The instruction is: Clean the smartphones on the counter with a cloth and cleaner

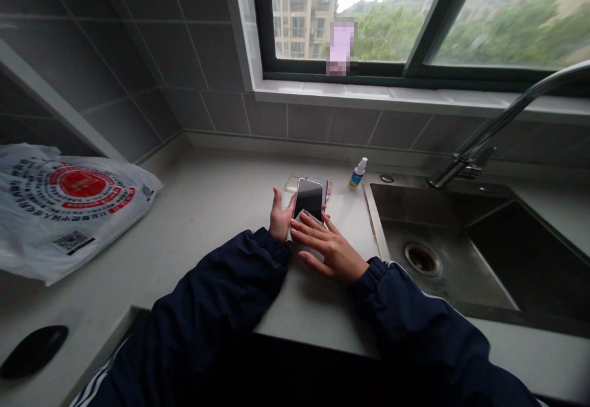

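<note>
My left hand [279, 219] is closed around a smartphone [309, 197] from below, its thumb raised at the left edge. Dark and glossy, the phone's screen faces up. Over its lower end lies a pale wiping cloth [289, 234], partly covered by my right hand [328, 244]. The right fingers are stretched flat across the cloth, with the thumb held apart. Just behind the phone, a clear phone case [291, 182] rests on the counter, partly hidden. A small white spray bottle [357, 174] with a blue and yellow label stands upright to the right.
A steel sink [382, 235] with a curved faucet [502, 121] is at the right. On the left sits a white plastic bag [34, 222] with red and black print. A black oval object [34, 350] lies at the lower left of the counter [207, 192]. A tiled wall and window are behind.
</note>
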`<state>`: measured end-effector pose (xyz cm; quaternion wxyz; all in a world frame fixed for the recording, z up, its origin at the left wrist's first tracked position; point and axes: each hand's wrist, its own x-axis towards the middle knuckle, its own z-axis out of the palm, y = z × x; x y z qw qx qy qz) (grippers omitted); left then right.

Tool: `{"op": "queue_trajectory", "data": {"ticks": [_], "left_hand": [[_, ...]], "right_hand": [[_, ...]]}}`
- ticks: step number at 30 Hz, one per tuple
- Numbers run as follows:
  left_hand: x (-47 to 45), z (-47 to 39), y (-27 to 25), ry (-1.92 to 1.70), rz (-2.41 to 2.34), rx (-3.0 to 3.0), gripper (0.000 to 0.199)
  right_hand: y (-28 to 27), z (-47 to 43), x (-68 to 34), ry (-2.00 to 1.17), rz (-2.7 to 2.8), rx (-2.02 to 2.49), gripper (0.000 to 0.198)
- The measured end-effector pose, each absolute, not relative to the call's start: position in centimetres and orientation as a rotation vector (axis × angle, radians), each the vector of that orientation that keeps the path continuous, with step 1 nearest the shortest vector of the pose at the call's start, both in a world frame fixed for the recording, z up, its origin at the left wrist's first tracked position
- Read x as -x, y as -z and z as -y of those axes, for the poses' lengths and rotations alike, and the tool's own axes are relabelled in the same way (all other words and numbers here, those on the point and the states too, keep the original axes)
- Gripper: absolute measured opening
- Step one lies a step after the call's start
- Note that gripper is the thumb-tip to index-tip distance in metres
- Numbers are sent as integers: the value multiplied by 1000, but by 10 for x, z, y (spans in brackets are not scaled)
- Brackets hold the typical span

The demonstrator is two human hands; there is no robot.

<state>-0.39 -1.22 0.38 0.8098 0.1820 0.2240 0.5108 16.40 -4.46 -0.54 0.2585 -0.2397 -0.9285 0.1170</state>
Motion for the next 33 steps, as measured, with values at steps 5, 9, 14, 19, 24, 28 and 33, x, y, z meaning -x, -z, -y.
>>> {"op": "queue_trajectory", "data": {"ticks": [5, 9, 14, 19, 24, 28, 33], "left_hand": [[-3, 16, -5, -1073, -430, -306, 92], [-12, 18, -1, -1045, -379, -294, 87], [-19, 22, -5, -998, -325, -340, 76], [-20, 22, -9, -1043, -352, -380, 67], [-15, 18, -2, -1024, -356, -457, 65], [-12, 15, 3, -1029, -374, -476, 68], [-11, 12, 4, -1152, -397, -485, 71]], "right_hand": [[6, 42, -165, -268, 2510, 761, 58], [8, 33, -170, -226, 2409, 921, 58], [13, 22, -177, -211, 2284, 1048, 55], [15, 18, -181, -217, 2225, 1060, 52], [14, 17, -184, -251, 2156, 1052, 42], [12, 19, -183, -272, 2102, 1023, 35], [8, 28, -177, -330, 2107, 928, 28]]}}
